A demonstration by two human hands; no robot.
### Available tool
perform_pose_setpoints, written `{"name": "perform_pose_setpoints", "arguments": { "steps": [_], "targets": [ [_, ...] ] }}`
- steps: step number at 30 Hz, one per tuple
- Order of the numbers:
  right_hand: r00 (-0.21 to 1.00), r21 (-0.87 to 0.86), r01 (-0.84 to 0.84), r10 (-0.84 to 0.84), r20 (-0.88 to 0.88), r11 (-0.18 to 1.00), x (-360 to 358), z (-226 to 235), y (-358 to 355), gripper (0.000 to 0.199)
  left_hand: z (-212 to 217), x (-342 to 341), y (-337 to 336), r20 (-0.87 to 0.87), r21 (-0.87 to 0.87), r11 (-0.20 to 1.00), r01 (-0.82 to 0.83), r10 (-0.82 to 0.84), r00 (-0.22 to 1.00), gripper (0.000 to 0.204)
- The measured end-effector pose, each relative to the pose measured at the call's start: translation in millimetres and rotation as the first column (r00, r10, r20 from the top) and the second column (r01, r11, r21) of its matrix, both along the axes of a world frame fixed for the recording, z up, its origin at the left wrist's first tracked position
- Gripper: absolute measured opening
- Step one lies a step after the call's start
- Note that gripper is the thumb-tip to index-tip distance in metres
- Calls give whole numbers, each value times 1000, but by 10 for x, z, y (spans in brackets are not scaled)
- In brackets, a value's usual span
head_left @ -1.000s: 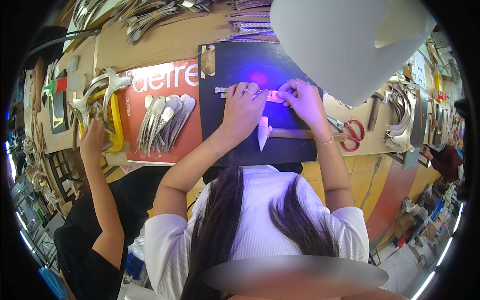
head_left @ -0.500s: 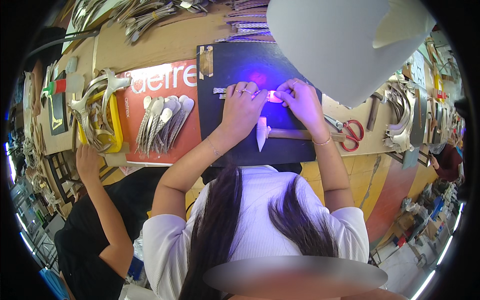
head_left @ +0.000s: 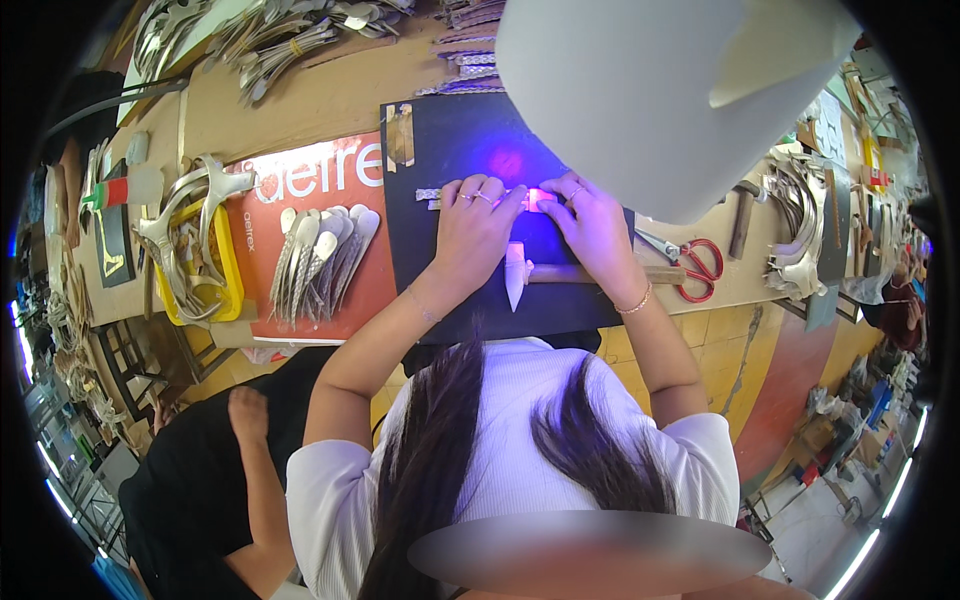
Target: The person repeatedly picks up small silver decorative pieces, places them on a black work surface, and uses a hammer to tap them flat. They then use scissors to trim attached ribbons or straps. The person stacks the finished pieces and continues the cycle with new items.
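**Two hands pressed a small strip on a dark mat under violet light**

A person leaned over a wooden workbench (head_left: pixel 330 100). Both hands met near the far edge of a black mat (head_left: pixel 440 150) lying at the middle of the bench. The left hand (head_left: pixel 475 225) lay flat, its fingers close together and pinning a narrow patterned strip (head_left: pixel 432 194) to the mat. The right hand (head_left: pixel 590 225) curled beside it, its fingertips pinching the strip's glowing pink end (head_left: pixel 537 197), touching the left fingertips. A hammer (head_left: pixel 560 273) lay on the mat just nearer than the hands. Red-handled scissors (head_left: pixel 695 265) lay off the mat's right edge. Pale sole-shaped pieces (head_left: pixel 320 260) fanned across a red sheet (head_left: pixel 300 190) at the mat's left edge. Another person's hand (head_left: pixel 247 412) hung below the bench's near left edge.
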State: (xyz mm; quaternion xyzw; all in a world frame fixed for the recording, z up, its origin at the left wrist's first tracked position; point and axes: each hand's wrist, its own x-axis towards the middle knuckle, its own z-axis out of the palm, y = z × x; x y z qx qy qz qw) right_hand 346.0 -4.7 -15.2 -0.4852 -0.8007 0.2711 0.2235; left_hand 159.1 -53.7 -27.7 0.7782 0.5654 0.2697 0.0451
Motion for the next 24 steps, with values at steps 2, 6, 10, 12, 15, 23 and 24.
{"name": "perform_pose_setpoints", "arguments": {
  "steps": [2,6,10,12,15,23,24],
  "targets": [
    [998,44,0,-2,60,999,0,25,-32,19,2,-9,9,-2,1,1000,5,-5,1000,29],
    [992,133,-56,40,118,990,25,62,-105,21,-16,-29,12,-82,68,996,59,-54,995,33],
    [971,218,-168,123,204,961,64,89,-180,27,-30,-68,17,-141,69,990,120,-109,984,36],
    [956,239,-206,144,254,949,77,104,-185,32,-34,-71,19,-149,65,989,136,-125,981,37],
    [928,238,-256,169,331,937,76,140,-174,39,-49,-72,30,-128,82,987,135,-124,984,37],
    [803,226,-412,235,547,883,-42,320,-141,43,-71,-68,38,-35,-3,996,88,-88,995,31],
    [861,207,-350,227,455,914,-38,342,-117,42,-55,-69,33,-34,7,996,89,-89,995,32]
  ]
}}
